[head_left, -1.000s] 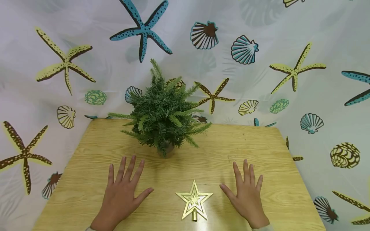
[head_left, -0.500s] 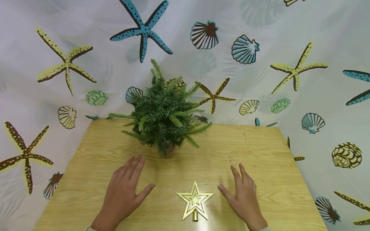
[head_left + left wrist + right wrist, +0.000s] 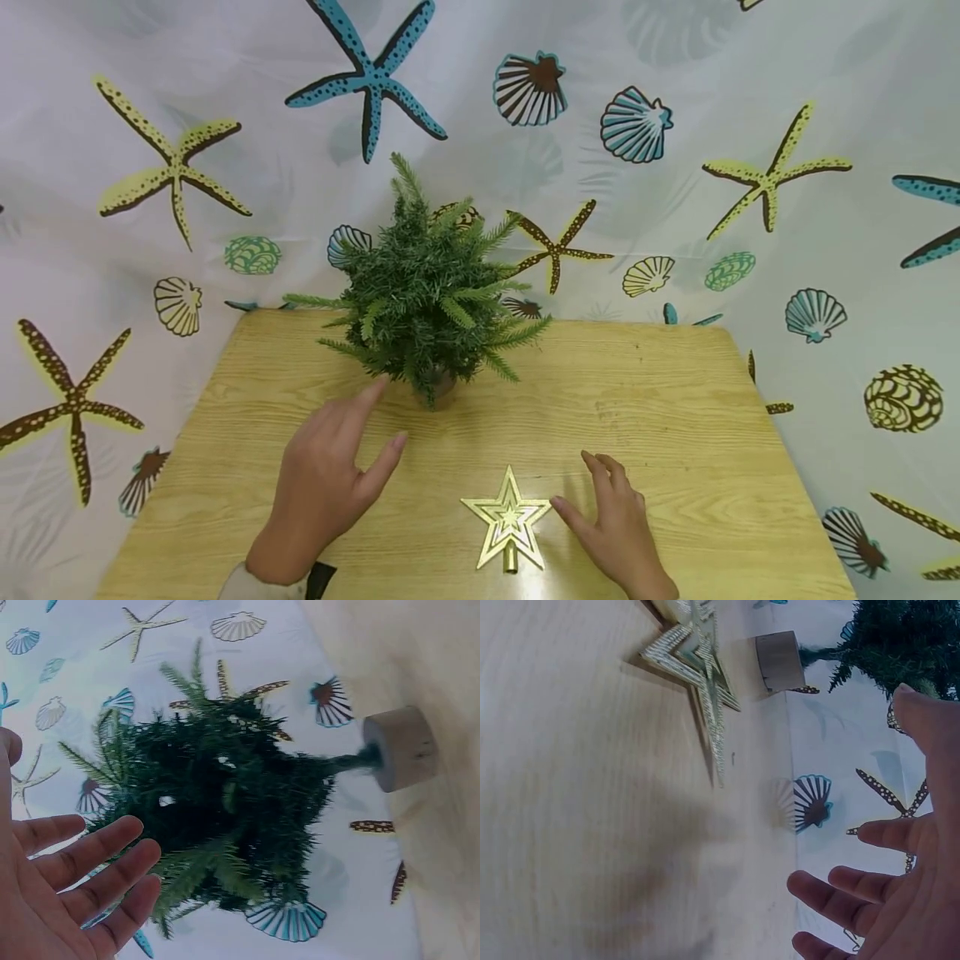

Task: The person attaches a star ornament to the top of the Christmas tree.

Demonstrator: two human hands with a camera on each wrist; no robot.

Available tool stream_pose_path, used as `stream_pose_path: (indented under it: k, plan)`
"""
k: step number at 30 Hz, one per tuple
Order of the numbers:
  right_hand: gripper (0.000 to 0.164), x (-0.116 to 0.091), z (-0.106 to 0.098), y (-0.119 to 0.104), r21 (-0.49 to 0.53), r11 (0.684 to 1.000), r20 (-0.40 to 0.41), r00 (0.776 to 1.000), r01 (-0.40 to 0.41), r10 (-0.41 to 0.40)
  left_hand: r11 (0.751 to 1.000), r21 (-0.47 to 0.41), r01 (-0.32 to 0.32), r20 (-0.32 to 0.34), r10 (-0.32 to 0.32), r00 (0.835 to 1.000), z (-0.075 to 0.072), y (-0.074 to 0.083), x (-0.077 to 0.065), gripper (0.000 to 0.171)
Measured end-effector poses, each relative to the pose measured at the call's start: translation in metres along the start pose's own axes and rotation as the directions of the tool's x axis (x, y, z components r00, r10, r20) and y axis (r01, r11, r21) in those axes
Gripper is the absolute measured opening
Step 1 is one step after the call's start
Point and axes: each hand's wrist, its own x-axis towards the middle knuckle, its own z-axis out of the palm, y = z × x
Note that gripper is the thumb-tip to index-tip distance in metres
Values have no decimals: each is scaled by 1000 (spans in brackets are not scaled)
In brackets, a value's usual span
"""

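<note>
A small artificial Christmas tree (image 3: 427, 292) stands on a round wooden base (image 3: 401, 748) toward the back left of the table. In front of it lies a gold star tree topper (image 3: 510, 518) with a short tube at its bottom. My left hand (image 3: 322, 467) hovers in front of the tree, fingers loosely bent and thumb apart, holding nothing. Beside the star's right point is my right hand (image 3: 615, 525), its thumb tip right at that point and its fingers slightly bent. In the right wrist view the star (image 3: 697, 660) shows beyond the hand's thumb side.
The wood-grain table (image 3: 675, 400) fills the lower part of the head view. Behind and around it hangs a white curtain (image 3: 480, 33) printed with starfish and shells, close behind the tree. A dark strap (image 3: 319, 578) shows at the left sleeve.
Both hands have lifted from lying spread with fingers apart. The left has moved up toward the tree, its fingers bending. The right has shifted left to the star. Tree and star stay put.
</note>
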Motion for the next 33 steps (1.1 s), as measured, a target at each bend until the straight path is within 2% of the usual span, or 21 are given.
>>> stream_pose_path:
  k: [2,12,16,20,23,28,33]
  plan:
    - [75,-2,4,1,9,1000,21,1000,-20,20,1000,-9,-5,-28,5,1000,0,3,7,65]
    - [70,-15,23,1,6,997,123,989,-81,80,998,-52,-38,-86,33,996,-5,14,36,58]
    - [61,-18,31,0,-17,997,152,985,-78,80,996,-76,-54,-124,44,991,-9,19,49,55]
    - [57,-22,40,0,-54,997,146,987,-56,63,993,-91,-69,-162,53,985,-11,22,61,52]
    - [56,-24,45,-1,-75,996,135,989,-57,67,992,-100,-71,-155,55,986,-12,24,68,51]
    - [57,-27,54,-6,-93,992,167,981,-81,96,989,-128,-68,-125,51,991,-14,22,80,49]
    - [67,-27,63,-12,-167,983,163,981,-80,108,988,-136,-76,-165,53,985,-16,20,95,44]
